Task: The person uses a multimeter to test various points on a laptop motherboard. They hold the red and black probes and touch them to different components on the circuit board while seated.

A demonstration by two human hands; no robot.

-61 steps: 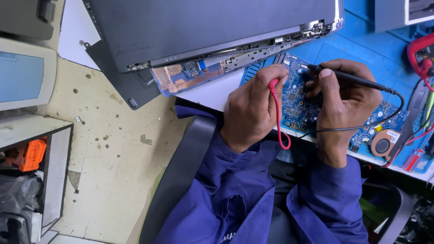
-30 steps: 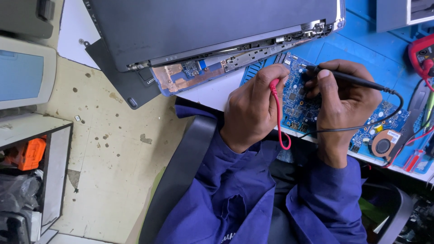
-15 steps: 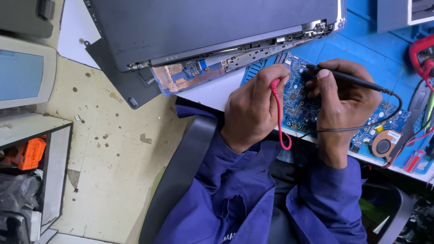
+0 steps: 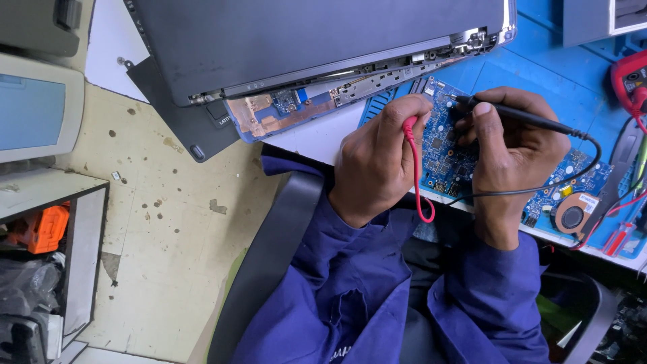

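Now the left hand [image 4: 377, 162] is pinching the red probe [image 4: 412, 145] and the right hand [image 4: 515, 145] is gripping the black probe [image 4: 512, 116], both tips touching the blue circuit board [image 4: 445, 152] at three o'clock of the open laptop [image 4: 310, 47], so the probing is only underway.

Even, bright overhead light fell across the blue bench [image 4: 539, 74], with soft shadows beneath the hands and little glare. Detail stayed sharp centrally; the frame's corners bent slightly and darkened lower left.
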